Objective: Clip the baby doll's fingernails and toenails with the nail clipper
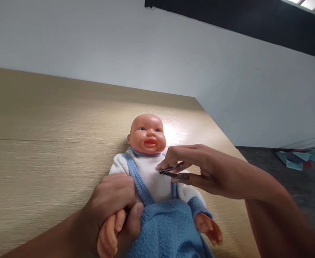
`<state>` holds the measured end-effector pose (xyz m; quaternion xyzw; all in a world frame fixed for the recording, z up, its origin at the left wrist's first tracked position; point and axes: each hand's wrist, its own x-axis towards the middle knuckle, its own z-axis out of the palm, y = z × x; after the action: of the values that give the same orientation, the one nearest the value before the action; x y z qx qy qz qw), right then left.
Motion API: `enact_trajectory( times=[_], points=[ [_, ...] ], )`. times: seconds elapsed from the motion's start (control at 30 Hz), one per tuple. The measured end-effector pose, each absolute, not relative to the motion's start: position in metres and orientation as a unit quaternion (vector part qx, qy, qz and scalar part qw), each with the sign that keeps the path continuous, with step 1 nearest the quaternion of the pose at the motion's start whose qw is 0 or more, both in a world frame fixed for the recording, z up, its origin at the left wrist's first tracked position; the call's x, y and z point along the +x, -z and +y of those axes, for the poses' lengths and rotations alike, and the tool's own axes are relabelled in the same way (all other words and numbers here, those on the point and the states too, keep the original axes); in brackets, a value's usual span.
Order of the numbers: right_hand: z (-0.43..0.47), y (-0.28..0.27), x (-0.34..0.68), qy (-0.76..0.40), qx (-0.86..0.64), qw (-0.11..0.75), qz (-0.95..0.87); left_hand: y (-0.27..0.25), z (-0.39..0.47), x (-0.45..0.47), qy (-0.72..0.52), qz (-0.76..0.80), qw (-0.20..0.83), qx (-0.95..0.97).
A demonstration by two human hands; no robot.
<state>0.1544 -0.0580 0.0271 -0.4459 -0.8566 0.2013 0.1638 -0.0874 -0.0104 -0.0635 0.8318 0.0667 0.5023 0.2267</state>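
A baby doll [152,182] in a white top and blue fleece overalls lies face up on the wooden table. My left hand [114,197] is wrapped round the doll's arm on the left side, with the doll's hand [110,231] sticking out below my fingers. Above the doll's chest, my right hand [200,168] grips a nail clipper [173,171] between thumb and fingers. The clipper's jaws point left and its lever stands apart from its body. On the right side, the doll's other hand [208,225] lies free, palm partly up.
The light wooden table [52,161] stretches to the left and ends in an edge at the right. Behind it stands a white wall [106,46] with a dark band. On the dark floor at the right are teal items [294,159], too blurred to name.
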Motion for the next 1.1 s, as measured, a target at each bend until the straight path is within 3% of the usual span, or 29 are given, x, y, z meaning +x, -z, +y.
enact_trajectory(
  times=[1.1],
  points=[
    [-0.0616, -0.0260, 0.1542, -0.231, -0.461, 0.185, -0.836, 0.0582, -0.0111, -0.0872, -0.496, 0.064, 0.232, 0.834]
  ],
)
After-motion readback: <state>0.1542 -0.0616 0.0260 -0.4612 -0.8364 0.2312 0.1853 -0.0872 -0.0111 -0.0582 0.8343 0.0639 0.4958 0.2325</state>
